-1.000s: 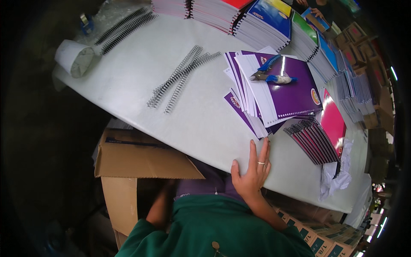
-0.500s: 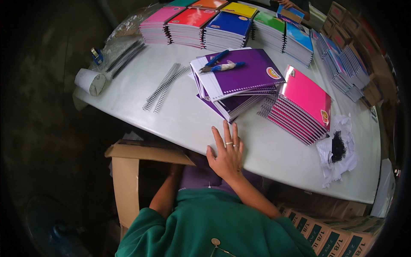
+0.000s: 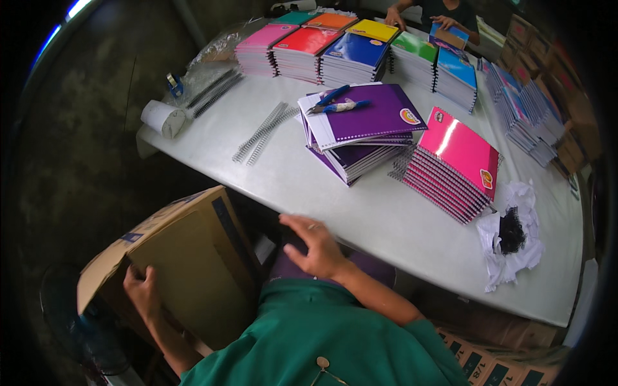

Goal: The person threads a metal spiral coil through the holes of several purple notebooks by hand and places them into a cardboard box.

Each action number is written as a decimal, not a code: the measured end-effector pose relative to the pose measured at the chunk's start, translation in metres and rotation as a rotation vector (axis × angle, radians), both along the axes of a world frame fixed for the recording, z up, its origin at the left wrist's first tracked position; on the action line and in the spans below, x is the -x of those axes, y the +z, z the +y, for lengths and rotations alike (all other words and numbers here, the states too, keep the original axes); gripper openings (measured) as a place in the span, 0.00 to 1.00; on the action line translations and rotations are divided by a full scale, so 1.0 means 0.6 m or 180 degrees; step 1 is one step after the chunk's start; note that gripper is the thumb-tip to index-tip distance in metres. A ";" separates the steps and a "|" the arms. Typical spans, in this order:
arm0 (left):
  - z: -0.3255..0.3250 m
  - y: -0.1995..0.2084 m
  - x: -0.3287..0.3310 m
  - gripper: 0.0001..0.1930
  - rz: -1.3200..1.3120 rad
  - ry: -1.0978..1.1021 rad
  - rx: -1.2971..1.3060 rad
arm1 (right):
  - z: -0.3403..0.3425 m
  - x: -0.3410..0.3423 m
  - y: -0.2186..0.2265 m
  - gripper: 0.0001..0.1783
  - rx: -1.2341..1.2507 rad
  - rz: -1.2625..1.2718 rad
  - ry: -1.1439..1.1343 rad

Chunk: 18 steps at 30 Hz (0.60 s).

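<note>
A brown cardboard box stands tilted at my left side, below the table edge. My left hand is closed on its near left edge, thumb up and the other fingers partly hidden. My right hand, with rings on it, hangs in the air between the box and the table, fingers spread and holding nothing. On the table, a crooked stack of purple notebooks carries blue-handled pliers and a blue pen-like tool. Beside it is a stack of bright pink spiral notebooks.
Loose metal spiral coils lie left of the purple stack. Coloured notebook stacks line the far side, where another person's hand shows. Crumpled white paper with black scraps sits right. Cartons stand lower right.
My right hand has lifted off the table edge and drawn back left. My left hand has come into view gripping the box, which is now tipped, with a broad side showing. The view has shifted.
</note>
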State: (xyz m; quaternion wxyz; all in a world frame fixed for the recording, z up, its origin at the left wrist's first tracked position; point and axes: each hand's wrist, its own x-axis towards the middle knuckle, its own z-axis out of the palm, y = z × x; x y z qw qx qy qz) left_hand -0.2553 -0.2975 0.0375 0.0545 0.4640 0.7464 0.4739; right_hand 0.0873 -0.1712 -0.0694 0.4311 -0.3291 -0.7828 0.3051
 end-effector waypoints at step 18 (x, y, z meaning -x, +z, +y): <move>-0.016 0.248 -0.105 0.17 0.2000 0.1157 -0.2165 | 0.012 0.099 0.184 0.28 0.0982 0.0903 0.2432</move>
